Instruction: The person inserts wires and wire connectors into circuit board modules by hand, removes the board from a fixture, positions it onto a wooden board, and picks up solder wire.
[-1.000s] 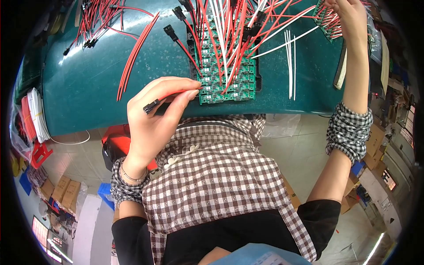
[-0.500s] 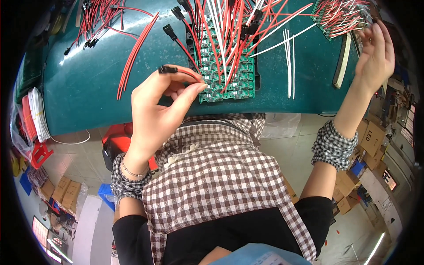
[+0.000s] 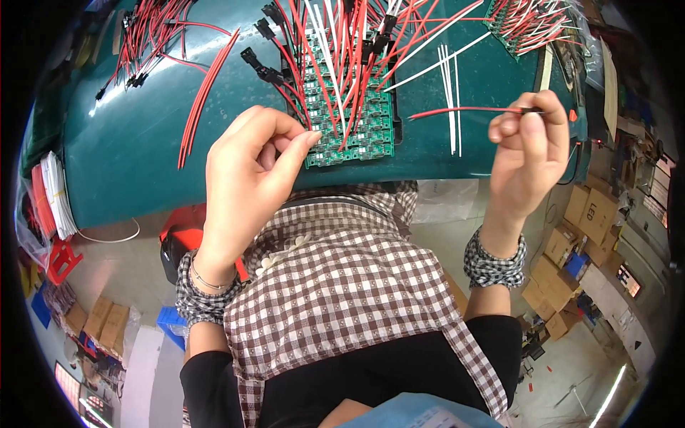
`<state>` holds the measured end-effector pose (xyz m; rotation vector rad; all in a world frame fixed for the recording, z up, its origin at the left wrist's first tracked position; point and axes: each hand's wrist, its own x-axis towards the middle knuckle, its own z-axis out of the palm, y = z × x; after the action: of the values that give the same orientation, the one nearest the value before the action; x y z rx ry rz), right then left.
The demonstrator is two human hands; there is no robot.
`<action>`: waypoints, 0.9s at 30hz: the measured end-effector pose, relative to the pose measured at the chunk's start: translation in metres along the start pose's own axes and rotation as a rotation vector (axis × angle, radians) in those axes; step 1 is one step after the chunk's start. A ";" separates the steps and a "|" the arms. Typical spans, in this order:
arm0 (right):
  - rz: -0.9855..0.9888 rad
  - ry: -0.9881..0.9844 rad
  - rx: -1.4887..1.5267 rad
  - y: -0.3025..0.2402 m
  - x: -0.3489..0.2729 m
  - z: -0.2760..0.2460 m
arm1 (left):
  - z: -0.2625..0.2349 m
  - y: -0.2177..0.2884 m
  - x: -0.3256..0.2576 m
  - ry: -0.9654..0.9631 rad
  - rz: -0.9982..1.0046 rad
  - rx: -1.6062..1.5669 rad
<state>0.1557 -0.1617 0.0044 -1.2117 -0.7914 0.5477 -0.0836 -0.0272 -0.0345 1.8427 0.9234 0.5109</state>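
A panel of small green circuit boards (image 3: 364, 135) lies at the front of the green table, with many red and white wires standing up from it. My left hand (image 3: 246, 175) is at the panel's lower left edge, thumb and forefinger pinched together; whatever lies between the tips is too small to make out. My right hand (image 3: 528, 153) is raised over the table's right side, closed on the black connector end of a red wire lead (image 3: 457, 110). The lead's free end points left toward the panel. Black plug connectors (image 3: 265, 73) on red leads stand by the panel's left side.
Loose red wires (image 3: 207, 100) lie left of the panel, loose white wires (image 3: 451, 103) right of it. A tangle of connector leads (image 3: 146, 43) is at the far left. Another wired green panel (image 3: 506, 32) sits at the far right. Cardboard boxes (image 3: 591, 214) stand beyond the table.
My right hand has come left and down from the far right and now holds a red connector lead. The black-plugged lead at my left fingers now leans with the others beside the panel.
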 end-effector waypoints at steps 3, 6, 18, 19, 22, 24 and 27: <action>0.033 -0.011 -0.005 0.004 -0.005 0.006 | -0.004 0.003 -0.002 0.000 -0.051 0.006; 0.076 -0.027 0.029 0.003 -0.009 0.012 | -0.005 0.010 -0.017 0.074 0.063 0.045; 0.303 -0.274 0.152 0.010 -0.037 0.035 | 0.015 0.021 -0.025 -0.080 0.324 -0.260; 0.308 -0.344 0.143 0.014 -0.038 0.034 | 0.015 0.021 -0.025 -0.148 0.244 -0.317; 0.282 -0.310 -0.002 0.012 -0.041 0.038 | 0.017 0.020 -0.031 -0.126 0.111 -0.338; 0.222 -0.297 -0.109 0.010 -0.042 0.040 | 0.014 0.026 -0.030 -0.158 0.081 -0.315; 0.154 -0.331 -0.243 0.007 -0.042 0.042 | 0.014 0.020 -0.032 -0.194 0.115 -0.305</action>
<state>0.0967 -0.1655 -0.0059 -1.4334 -1.0736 0.8100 -0.0863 -0.0647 -0.0212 1.6393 0.5772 0.5026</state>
